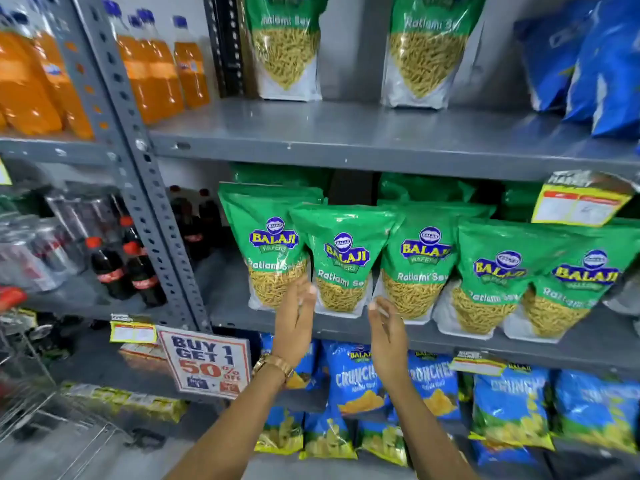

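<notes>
A row of green Balaji Ratlami Sev pouches stands upright on the middle grey shelf [346,327]. The second pouch from the left [341,258] stands between my two raised hands. My left hand [294,320], with a gold watch on the wrist, has straight fingers at the pouch's lower left corner. My right hand [386,330] has relaxed, straight fingers at its lower right corner. Neither hand grips the pouch; whether the fingertips touch it is unclear.
Two more green pouches [285,46] and blue bags [588,60] stand on the upper shelf. Blue Crunchex bags [356,379] fill the lower shelf. Orange soda bottles [156,71], cola bottles [110,268] and a "Buy 1 Get 1" sign [206,365] are left; a wire basket [45,403] is at lower left.
</notes>
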